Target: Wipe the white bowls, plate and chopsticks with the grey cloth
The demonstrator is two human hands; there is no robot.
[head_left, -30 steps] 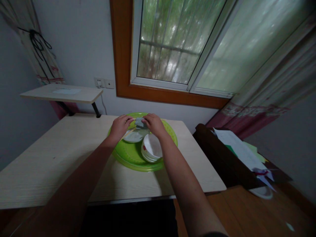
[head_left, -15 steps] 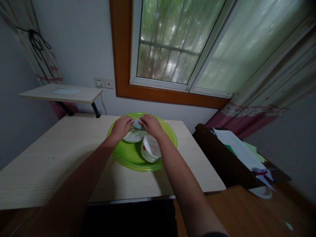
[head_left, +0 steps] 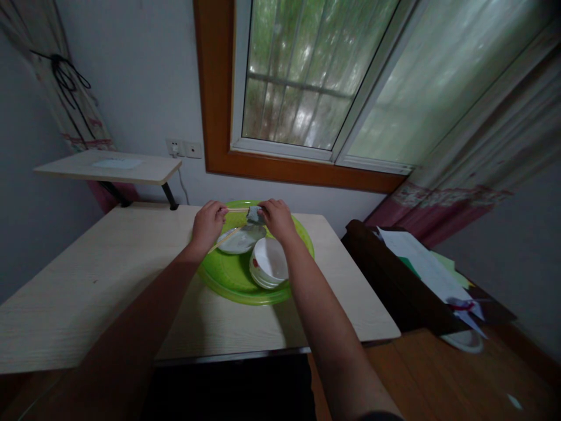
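My left hand (head_left: 209, 225) is closed on one end of thin wooden chopsticks (head_left: 237, 210), held level over the far side of a green basin (head_left: 228, 283). Wrapped around their other end is a grey-blue cloth (head_left: 253, 215), pinched in my right hand (head_left: 277, 219). Below the hands, a white plate (head_left: 245, 241) lies in the basin, and another chopstick (head_left: 225, 238) slants across its left edge. Stacked white bowls (head_left: 268, 262) with a red mark stand beside the plate, partly behind my right forearm.
The basin stands on a pale wooden table (head_left: 131, 275). A raised shelf (head_left: 144, 169) on black legs is at the back left. Right of the table is a dark brown piece of furniture (head_left: 381, 269) with papers (head_left: 421, 266). A window (head_left: 302, 88) is behind.
The cloth and my right hand moved left towards my left hand, then back right. The chopsticks now show bare between my hands; half a second ago, an end stuck out right of my right hand.
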